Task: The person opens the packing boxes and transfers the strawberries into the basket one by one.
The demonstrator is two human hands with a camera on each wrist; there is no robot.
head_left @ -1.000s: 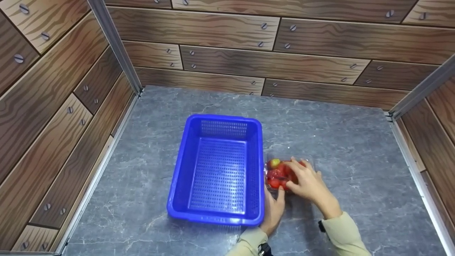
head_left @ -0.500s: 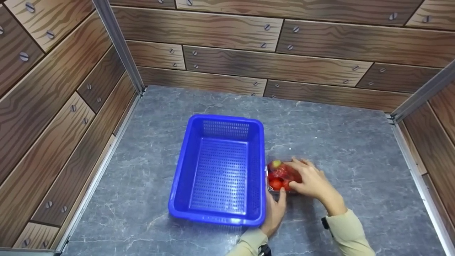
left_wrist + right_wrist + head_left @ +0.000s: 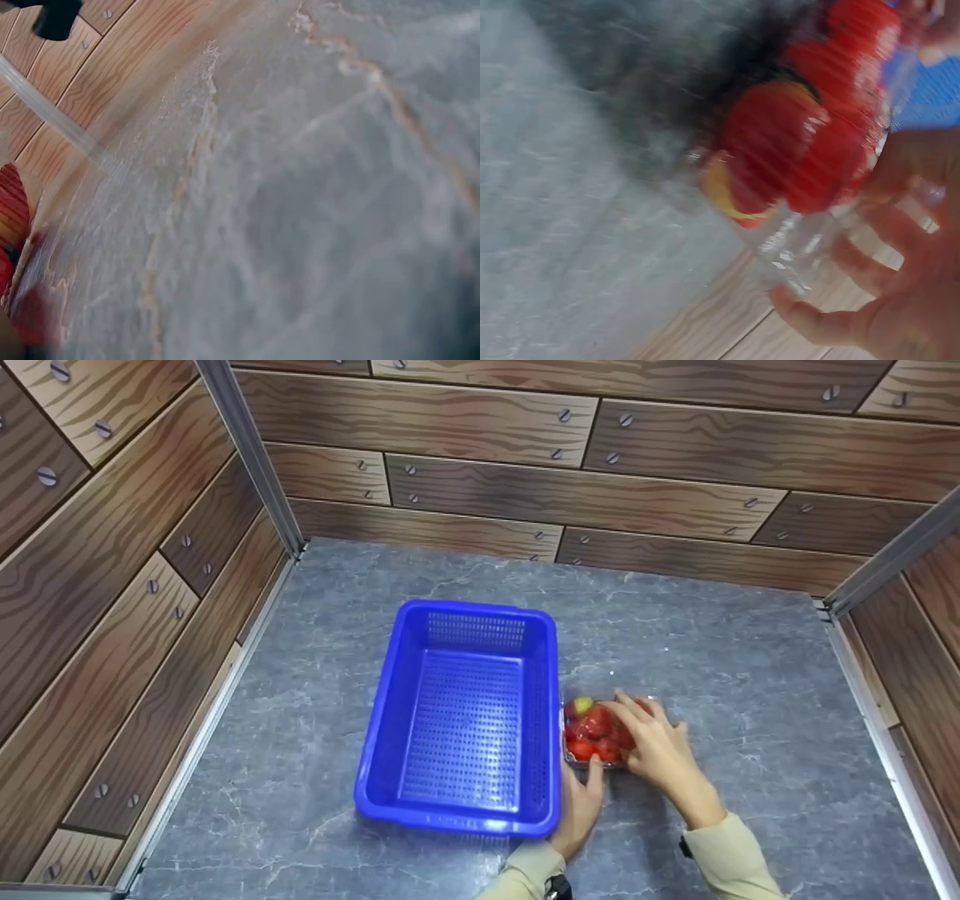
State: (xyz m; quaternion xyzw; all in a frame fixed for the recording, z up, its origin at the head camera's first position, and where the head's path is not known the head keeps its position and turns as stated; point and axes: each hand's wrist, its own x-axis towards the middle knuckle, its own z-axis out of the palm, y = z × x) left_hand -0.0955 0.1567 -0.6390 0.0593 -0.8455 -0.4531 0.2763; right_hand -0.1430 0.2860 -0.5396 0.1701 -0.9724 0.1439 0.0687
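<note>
- The table (image 3: pixel 712 660) — grey, marble-patterned, walled in by wood-print panels (image 3: pixel 112 547) — carried everything in view.
- The basket (image 3: pixel 463 626), blue and perforated, sat left of centre with nothing in it.
- The box (image 3: pixel 594 731), a small clear plastic one packed with red fruit and one greenish piece, stood on the table touching or just beside the basket's right wall.
- The right hand (image 3: pixel 656 746) lay over the box from the right, fingers curled around its top and far side; the right wrist view showed those fingers (image 3: pixel 870 270) wrapped on the clear plastic.
- The left hand (image 3: pixel 579 802) rested on the table at the box's near edge, thumb up against it; whether it truly gripped the box cannot be told, and its wrist view was mostly blurred table.
- Risk, as a judgement: thin plastic could flex under a one-sided grip, so the box might tip or pop open — fruit would spill. Its corner could also catch the basket's rim if lifted low.
</note>
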